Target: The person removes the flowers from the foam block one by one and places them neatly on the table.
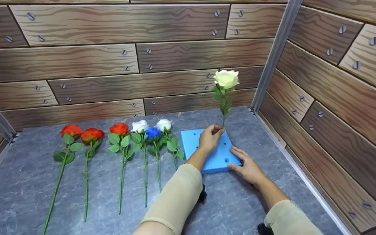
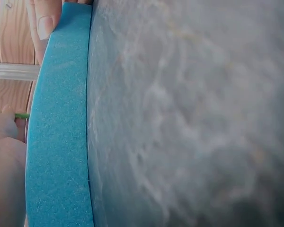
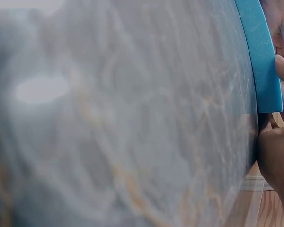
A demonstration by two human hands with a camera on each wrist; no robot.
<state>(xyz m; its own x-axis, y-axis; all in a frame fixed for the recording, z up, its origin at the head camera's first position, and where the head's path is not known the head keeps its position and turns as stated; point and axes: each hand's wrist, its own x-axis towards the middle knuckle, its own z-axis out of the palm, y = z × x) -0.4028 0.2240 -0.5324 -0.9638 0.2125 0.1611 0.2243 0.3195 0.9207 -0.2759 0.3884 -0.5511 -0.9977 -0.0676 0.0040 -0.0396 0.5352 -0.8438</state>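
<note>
A pale yellow artificial rose stands upright at the back right corner of a blue foam block with several small holes. My left hand pinches the rose's stem low down, just above the block; the stem's lower end is hidden by the fingers. At the block's front right corner, my right hand holds the foam, fingers along the right side and thumb at the front. In the left wrist view the block's side fills a strip, with the green stem beyond it. The right wrist view shows the block's edge beside the right hand.
Left of the block lie several artificial roses in a row: red roses, white ones and a blue one, stems toward me. The grey marbled tabletop is bounded by wood-patterned walls behind and on the right.
</note>
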